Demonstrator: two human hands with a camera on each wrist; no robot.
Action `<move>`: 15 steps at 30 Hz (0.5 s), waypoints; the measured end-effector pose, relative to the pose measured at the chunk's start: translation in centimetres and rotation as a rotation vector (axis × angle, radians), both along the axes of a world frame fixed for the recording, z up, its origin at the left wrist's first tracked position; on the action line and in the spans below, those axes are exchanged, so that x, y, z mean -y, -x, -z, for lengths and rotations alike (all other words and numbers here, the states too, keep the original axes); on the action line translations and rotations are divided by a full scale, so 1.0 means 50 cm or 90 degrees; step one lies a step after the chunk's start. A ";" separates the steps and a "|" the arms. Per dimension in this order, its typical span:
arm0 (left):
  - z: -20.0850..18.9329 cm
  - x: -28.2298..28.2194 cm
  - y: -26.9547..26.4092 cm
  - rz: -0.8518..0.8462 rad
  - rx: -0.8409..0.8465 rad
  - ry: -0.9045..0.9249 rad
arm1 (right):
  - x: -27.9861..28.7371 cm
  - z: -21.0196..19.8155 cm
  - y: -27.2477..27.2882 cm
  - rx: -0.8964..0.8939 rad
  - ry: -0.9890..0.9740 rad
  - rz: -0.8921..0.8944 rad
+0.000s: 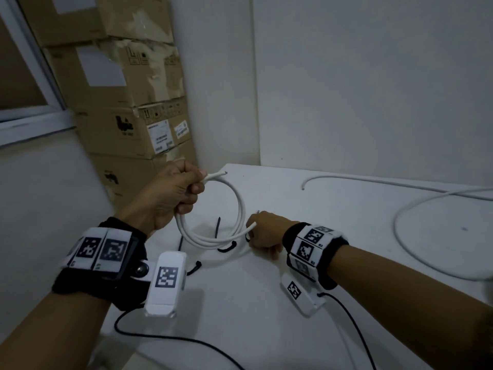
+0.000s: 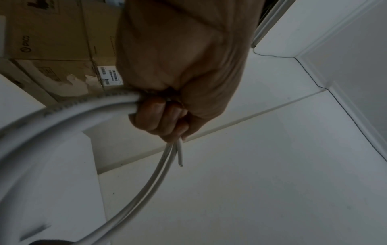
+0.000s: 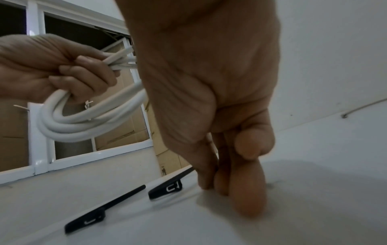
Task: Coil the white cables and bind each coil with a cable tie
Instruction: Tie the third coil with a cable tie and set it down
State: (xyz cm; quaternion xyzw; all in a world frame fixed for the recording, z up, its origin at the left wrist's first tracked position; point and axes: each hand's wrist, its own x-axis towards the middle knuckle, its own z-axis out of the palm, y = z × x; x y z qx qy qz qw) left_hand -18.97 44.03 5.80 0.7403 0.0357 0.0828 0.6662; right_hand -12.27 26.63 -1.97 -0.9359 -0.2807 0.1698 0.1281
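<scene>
Left of centre in the head view: left hand (image 1: 170, 193), fist curled round the white coil (image 1: 213, 209), several turns held above the table (image 1: 333, 249); cut end (image 1: 222, 173) juts from the fist. Cable looks light, springy and smooth, likely to unwind if released; best held where the turns cross, as now. Right hand (image 1: 262, 233), lower centre: fingers (image 3: 247, 195) bunched, tips on the table; whether they pinch a tie cannot be told. Black cable ties (image 3: 104, 213) lie just beside them, lower left of the right wrist view. Second white cable (image 1: 416, 206), uncoiled, right side. Cardboard boxes (image 1: 133, 102) upper left, well apart.
</scene>
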 end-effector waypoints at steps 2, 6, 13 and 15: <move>0.000 0.018 -0.006 0.007 -0.007 0.007 | 0.026 -0.006 0.005 0.007 -0.023 0.021; -0.006 0.072 -0.009 0.009 -0.013 0.017 | 0.121 -0.039 0.013 0.016 -0.082 0.109; -0.020 0.197 -0.011 0.013 -0.009 0.023 | 0.366 -0.137 0.064 0.300 -0.308 0.257; -0.026 0.241 -0.015 0.021 -0.006 0.025 | 0.427 -0.149 0.098 0.433 -0.439 0.253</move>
